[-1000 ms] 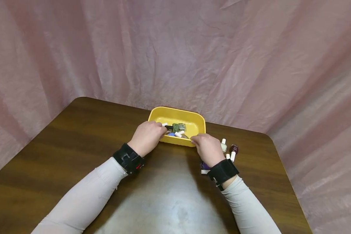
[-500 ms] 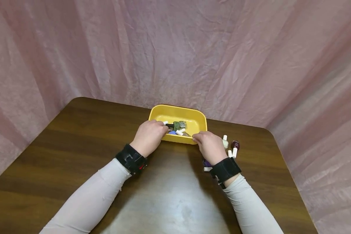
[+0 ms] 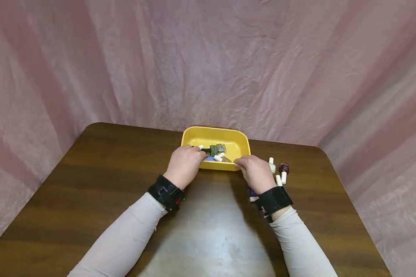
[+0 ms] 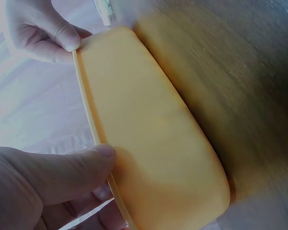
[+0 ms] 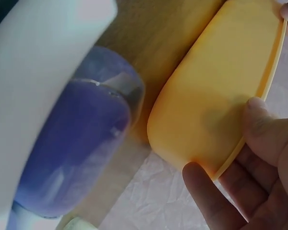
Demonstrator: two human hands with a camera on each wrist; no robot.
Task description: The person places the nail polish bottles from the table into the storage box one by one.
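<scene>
A yellow plastic tub (image 3: 217, 166) stands near the table's back edge. My left hand (image 3: 186, 163) grips the left part of its near rim, thumb (image 4: 89, 167) on the outer wall and fingers inside. Toward the other end of that rim, my right hand (image 3: 254, 173) pinches it between thumb (image 5: 259, 122) and fingers. Inside the tub lie several nail polish bottles, among them a green bottle (image 3: 215, 149) with a black cap and a blue one (image 3: 210, 158). White caps (image 3: 219, 157) show there too; the left hand hides some of the contents.
More nail polish bottles lie right of the tub: a dark red one (image 3: 284, 168), a pale one (image 3: 272, 167) and a purple one (image 5: 77, 148), partly behind my right hand. A pink curtain (image 3: 208, 69) hangs behind the brown wooden table (image 3: 135, 154).
The head view has shifted and tilted slightly. Both hands keep their hold on the tub's rim, and the tub shows no clear movement relative to the bottles outside it.
</scene>
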